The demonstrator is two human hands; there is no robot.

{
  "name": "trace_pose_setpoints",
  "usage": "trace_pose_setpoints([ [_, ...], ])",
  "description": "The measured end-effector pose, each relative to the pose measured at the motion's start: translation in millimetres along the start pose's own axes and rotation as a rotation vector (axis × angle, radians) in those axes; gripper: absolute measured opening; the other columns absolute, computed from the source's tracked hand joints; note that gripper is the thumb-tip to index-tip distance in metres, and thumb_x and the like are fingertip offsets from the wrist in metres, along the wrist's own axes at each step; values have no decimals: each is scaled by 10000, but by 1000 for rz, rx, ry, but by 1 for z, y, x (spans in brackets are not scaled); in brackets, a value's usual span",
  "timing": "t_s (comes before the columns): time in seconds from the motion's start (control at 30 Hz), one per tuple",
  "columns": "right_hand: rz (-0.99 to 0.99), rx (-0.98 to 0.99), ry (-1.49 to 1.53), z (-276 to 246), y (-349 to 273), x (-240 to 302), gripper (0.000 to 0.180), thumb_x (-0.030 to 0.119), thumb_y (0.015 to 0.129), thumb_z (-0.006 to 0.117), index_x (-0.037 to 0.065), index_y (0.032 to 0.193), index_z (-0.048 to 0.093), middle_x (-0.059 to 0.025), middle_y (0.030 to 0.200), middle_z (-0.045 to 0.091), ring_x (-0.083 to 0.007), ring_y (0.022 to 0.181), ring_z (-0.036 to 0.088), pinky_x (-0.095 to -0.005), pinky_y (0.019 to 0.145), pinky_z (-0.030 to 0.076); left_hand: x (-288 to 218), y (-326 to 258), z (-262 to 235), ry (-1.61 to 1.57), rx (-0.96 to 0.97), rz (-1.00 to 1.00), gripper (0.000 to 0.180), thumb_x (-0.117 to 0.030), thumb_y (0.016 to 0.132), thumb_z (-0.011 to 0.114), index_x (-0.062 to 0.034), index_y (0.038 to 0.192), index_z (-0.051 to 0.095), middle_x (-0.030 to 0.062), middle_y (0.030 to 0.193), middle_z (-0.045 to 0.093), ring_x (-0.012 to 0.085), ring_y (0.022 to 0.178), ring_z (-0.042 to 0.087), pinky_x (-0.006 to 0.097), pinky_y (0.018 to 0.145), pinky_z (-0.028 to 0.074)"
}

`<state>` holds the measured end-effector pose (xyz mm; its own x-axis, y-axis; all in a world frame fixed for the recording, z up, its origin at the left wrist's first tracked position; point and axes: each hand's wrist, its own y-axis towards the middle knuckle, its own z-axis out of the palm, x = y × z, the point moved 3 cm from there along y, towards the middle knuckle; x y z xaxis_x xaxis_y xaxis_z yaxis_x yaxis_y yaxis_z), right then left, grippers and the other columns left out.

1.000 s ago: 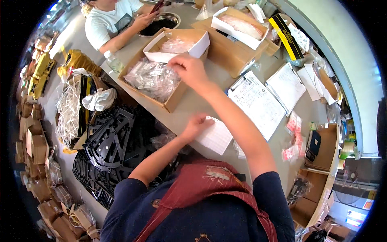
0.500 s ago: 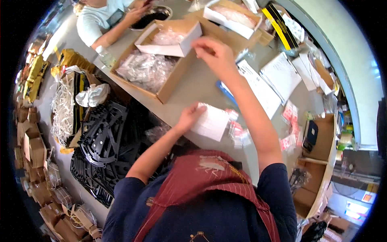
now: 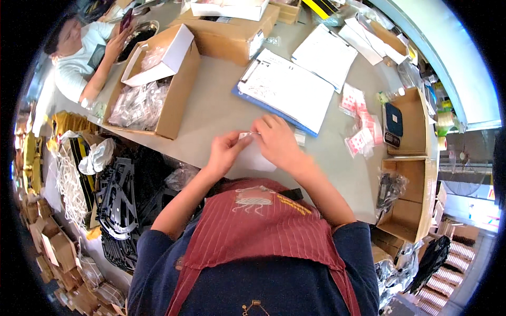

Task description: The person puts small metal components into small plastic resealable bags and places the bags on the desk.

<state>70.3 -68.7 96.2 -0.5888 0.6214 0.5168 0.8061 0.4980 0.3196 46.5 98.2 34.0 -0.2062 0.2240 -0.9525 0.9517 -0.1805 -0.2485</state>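
Observation:
My left hand (image 3: 224,152) and my right hand (image 3: 278,143) are close together over the table edge, just in front of my apron. Fingers and thumbs of both hands pinch a small white piece (image 3: 245,135), mostly covered by the fingertips, so its kind is unclear. Under the hands is a white sheet or flat packet (image 3: 255,159), partly hidden by them. Just beyond the right hand is a blue clipboard (image 3: 247,98) bearing printed papers (image 3: 287,89).
To the left, an open carton (image 3: 176,100) holds clear plastic packets (image 3: 138,107), with a white box (image 3: 176,50) on it. Pink-and-white packets (image 3: 361,124) lie right, near cartons (image 3: 414,126). Black plastic parts (image 3: 118,200) fill the lower left. Another person (image 3: 87,58) sits far left, holding a phone.
My right hand has come down from beside the white box to meet my left hand, and both now pinch the small white piece. The whole view has shifted.

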Motion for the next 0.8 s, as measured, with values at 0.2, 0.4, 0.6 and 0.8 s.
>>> trace_pose_setpoints([
  [0.2,-143,-106,-221,4,-18,4,135,61,845,612,45,978,600,-125,966,606,-332,944,586,-426,853,482,-3,-15,9,-381,-6,-27,228,-220,987,634,-5,998,707,-32,821,649,33,724,535,217,635,442],
  [0.4,-18,-100,-135,-8,-46,-20,182,71,871,562,55,1047,605,-142,985,601,-349,954,586,-431,835,496,41,-7,-10,-597,-105,-175,261,-221,993,607,21,1052,687,25,909,705,79,787,628,235,700,492],
  [0.6,247,-66,-194,-19,-147,-108,192,94,916,591,53,1104,591,-129,1104,642,-335,910,650,-425,747,536,75,1,-25,-278,-307,65,273,-240,1024,578,-34,844,560,-78,767,491,32,720,412,215,634,366],
  [0.8,408,-81,-167,-47,-213,-102,150,52,912,620,33,1060,634,-89,953,701,-266,792,688,-360,706,558,79,3,-20,-221,-345,101,252,-243,1027,586,-10,930,597,-59,831,541,36,784,449,202,692,393],
])
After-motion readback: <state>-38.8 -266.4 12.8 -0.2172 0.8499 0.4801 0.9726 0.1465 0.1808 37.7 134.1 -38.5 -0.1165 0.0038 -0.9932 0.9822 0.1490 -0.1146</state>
